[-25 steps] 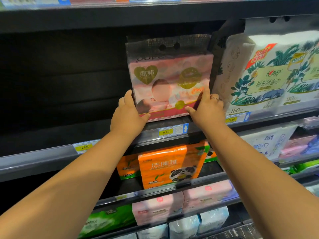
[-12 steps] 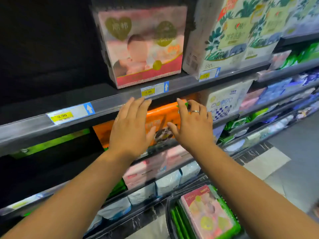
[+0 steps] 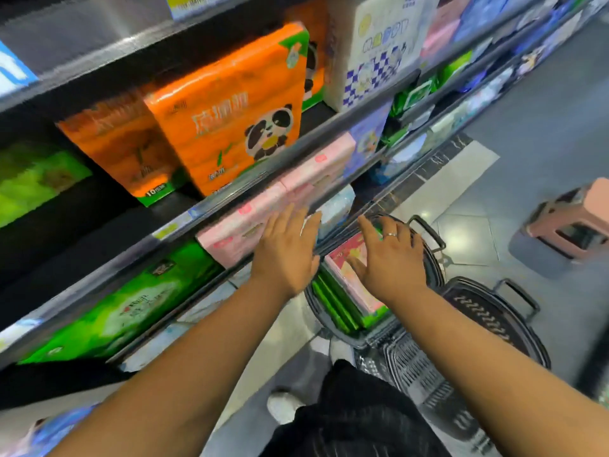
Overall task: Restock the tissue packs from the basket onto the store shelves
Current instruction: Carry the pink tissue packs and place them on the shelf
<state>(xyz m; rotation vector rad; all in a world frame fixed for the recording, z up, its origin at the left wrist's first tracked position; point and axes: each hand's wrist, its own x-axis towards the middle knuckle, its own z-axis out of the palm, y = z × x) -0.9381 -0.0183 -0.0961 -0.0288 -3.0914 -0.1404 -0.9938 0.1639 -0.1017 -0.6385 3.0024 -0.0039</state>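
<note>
Sitting on glossy grey floor tiles, a basket adjoins stocked shelves.

Both arms extended downward; left hand and right hand empty, fingers spread (ring on right).

The orange pack and pink packs are wrapped in glossy plastic film. The basket is dark matt plastic with slotted walls, and the stool is smooth pink plastic. The floor tiles are polished and shiny.
</note>
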